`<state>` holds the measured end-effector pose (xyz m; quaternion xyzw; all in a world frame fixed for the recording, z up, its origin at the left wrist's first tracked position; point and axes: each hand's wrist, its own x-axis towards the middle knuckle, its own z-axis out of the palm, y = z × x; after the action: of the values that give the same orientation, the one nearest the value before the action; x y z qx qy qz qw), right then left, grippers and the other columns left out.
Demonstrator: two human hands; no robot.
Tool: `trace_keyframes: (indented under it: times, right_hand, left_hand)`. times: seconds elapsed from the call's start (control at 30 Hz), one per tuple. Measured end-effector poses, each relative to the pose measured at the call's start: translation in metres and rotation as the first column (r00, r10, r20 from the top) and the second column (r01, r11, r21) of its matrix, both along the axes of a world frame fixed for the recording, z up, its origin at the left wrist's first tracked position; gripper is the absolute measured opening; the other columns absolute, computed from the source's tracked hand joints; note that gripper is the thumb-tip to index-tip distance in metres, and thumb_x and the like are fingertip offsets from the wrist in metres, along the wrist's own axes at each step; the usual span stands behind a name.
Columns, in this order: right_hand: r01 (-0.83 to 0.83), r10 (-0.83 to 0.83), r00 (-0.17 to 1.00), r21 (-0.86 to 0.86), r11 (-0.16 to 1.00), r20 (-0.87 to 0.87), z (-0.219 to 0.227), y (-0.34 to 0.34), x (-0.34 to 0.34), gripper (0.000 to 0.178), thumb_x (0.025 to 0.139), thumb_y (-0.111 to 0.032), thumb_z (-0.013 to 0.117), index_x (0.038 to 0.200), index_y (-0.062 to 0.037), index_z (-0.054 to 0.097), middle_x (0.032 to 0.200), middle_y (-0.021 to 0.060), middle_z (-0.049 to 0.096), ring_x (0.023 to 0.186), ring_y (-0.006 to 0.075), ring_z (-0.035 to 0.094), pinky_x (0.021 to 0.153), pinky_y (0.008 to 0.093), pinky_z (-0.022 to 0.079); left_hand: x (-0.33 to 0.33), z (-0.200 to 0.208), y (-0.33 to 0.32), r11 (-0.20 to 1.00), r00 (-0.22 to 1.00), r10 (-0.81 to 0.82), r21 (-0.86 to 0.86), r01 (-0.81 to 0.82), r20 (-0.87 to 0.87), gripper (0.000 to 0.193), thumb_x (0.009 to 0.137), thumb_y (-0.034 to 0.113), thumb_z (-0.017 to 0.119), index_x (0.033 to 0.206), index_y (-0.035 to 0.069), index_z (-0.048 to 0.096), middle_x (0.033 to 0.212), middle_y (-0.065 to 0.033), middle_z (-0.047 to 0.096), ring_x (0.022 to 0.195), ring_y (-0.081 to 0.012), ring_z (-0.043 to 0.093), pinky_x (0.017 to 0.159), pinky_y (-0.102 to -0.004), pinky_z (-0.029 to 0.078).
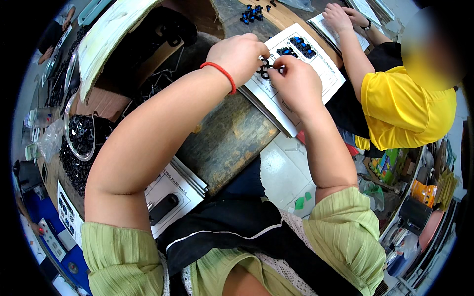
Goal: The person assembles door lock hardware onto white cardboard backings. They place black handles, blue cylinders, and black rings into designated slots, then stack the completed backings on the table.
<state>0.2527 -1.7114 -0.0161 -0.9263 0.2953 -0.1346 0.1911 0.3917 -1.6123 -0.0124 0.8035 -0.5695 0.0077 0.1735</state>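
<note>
My left hand, with a red band at its wrist, and my right hand meet over a white printed card on the worn workbench. Both hands pinch small black ring-shaped parts lying on the card. Several blue and black parts sit in a row further up the same card. My fingers hide most of the black parts.
A person in a yellow shirt works at the right with hands on another card. A loose heap of blue parts lies at the far edge. A bowl of black rings and a stack of cards are at my left.
</note>
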Motion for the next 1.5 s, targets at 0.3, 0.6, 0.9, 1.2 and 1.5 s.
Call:
trace_keyframes:
  times: [0.3,0.6,0.9,1.2,1.5]
  right_hand:
    - [-0.043,0.052,0.996,0.114,0.993,-0.076,0.01,-0.017,-0.026,0.021,0.083,-0.022,0.065,0.102,-0.0146,0.072,0.081,0.0089,0.07,0.077,0.0258,0.068,0.072,0.038,0.053]
    - [-0.008,0.023,0.983,0.082,0.997,-0.184,0.016,-0.011,-0.022,0.02,0.083,-0.024,0.066,0.099,-0.0137,0.072,0.084,0.0101,0.071,0.082,0.0276,0.068,0.075,0.0399,0.053]
    - [0.031,-0.017,0.988,0.091,0.995,-0.155,0.009,-0.008,-0.02,0.015,0.082,-0.026,0.067,0.09,-0.0146,0.072,0.082,0.0086,0.071,0.079,0.028,0.068,0.071,0.0399,0.053]
    - [0.035,-0.021,0.995,0.147,0.988,-0.099,0.001,-0.002,-0.017,0.017,0.083,-0.028,0.067,0.088,-0.0131,0.072,0.079,0.0099,0.07,0.076,0.029,0.068,0.07,0.0397,0.053]
    - [0.047,-0.043,0.999,0.153,0.987,-0.025,-0.002,-0.003,-0.022,0.02,0.083,-0.029,0.068,0.092,-0.0115,0.072,0.077,0.009,0.07,0.074,0.028,0.068,0.067,0.0388,0.052]
  left_hand:
    - [0.006,0.028,0.057,0.988,0.998,-0.048,-0.149,0.041,-0.046,0.016,0.083,0.014,0.071,0.099,0.01,0.072,0.085,-0.0056,0.058,0.072,-0.0198,0.061,0.066,-0.0314,0.051]
    - [-0.005,0.014,0.042,0.99,0.999,-0.014,-0.142,0.008,-0.036,0.012,0.084,0.017,0.07,0.095,0.013,0.073,0.091,-0.0057,0.062,0.083,-0.0233,0.065,0.073,-0.0348,0.053]
    - [-0.02,0.005,-0.004,0.993,0.999,-0.033,0.111,0.029,0.029,0.015,0.086,0.02,0.067,0.099,0.021,0.075,0.1,-0.0028,0.062,0.097,-0.0216,0.064,0.084,-0.0358,0.053]
    - [-0.017,0.001,-0.005,0.99,0.999,-0.053,0.134,0.052,0.005,0.013,0.087,0.019,0.066,0.098,0.02,0.074,0.1,-0.0032,0.062,0.1,-0.0233,0.063,0.085,-0.0369,0.053]
    - [-0.012,-0.003,-0.002,0.997,0.999,-0.046,-0.063,0.045,-0.02,0.014,0.087,0.02,0.066,0.099,0.018,0.073,0.097,-0.004,0.063,0.091,-0.0236,0.065,0.08,-0.0362,0.053]
